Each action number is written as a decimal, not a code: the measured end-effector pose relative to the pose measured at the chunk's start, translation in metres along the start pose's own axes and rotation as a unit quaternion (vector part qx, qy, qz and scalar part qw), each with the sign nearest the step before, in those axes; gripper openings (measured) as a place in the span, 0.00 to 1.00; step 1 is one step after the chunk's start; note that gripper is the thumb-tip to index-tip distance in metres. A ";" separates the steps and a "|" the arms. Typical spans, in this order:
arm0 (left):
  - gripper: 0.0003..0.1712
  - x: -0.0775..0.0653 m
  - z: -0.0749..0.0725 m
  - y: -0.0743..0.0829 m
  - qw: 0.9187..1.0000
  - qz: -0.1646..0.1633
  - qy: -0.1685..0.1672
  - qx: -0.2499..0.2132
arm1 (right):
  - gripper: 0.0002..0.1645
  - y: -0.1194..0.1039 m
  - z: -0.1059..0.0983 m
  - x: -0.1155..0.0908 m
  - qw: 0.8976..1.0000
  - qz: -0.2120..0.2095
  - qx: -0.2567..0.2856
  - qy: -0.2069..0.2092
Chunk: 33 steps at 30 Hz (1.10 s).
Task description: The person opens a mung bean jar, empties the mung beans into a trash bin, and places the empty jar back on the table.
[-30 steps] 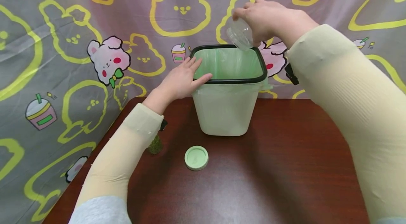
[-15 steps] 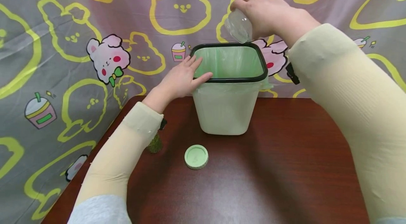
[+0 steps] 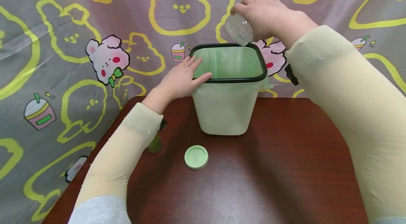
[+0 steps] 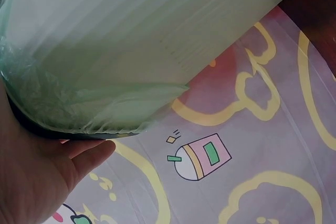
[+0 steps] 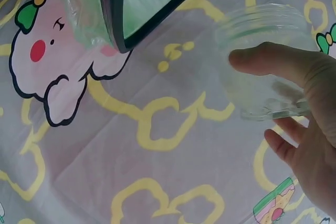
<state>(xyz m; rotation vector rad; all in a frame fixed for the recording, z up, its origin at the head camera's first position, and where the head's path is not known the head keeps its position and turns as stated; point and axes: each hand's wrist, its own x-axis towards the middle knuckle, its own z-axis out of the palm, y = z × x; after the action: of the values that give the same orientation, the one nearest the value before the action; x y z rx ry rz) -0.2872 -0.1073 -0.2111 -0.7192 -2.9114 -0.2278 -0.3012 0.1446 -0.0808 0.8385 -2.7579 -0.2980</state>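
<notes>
In the head view my right hand grips a clear jar above the back right of the trash bin's opening. The jar is tilted with its mouth downward and no lid on it; its threaded neck shows in the right wrist view, where the thumb presses along the jar's side. My left hand rests at the left front corner of the white trash bin, fingers straight and spread on its black rim. A pale green bag lines the bin. Nearer to me, a light green round lid lies on the table.
A small container of green grains stands on the dark red-brown table, partly hidden by my left forearm. Behind the bin and along the left hangs a grey-pink curtain with cartoon bunnies.
The right hand has raised the jar a little from the bin's opening, then dipped it slightly. My left hand stays in place on the rim.
</notes>
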 end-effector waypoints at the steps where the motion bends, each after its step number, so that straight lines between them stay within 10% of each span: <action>1: 0.50 0.000 0.000 0.000 1.000 0.000 0.001 0.000 | 0.51 0.000 0.000 0.000 1.000 0.001 0.000 -0.002; 8: 0.50 0.000 0.000 0.000 1.000 0.001 -0.002 0.001 | 0.51 -0.004 0.000 -0.002 0.998 0.023 -0.006 -0.064; 22: 0.49 0.000 0.000 0.001 1.000 0.000 0.000 0.005 | 0.51 0.003 0.000 -0.004 1.000 -0.002 0.013 0.007; 33: 0.49 -0.001 0.000 0.000 1.000 -0.003 0.000 0.006 | 0.52 0.000 0.000 -0.004 0.999 0.013 0.006 -0.051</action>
<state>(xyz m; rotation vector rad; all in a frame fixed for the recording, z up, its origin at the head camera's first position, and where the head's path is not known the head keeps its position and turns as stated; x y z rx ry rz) -0.2865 -0.1073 -0.2109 -0.7091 -2.9119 -0.2106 -0.2978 0.1469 -0.0818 0.8116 -2.8655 -0.3298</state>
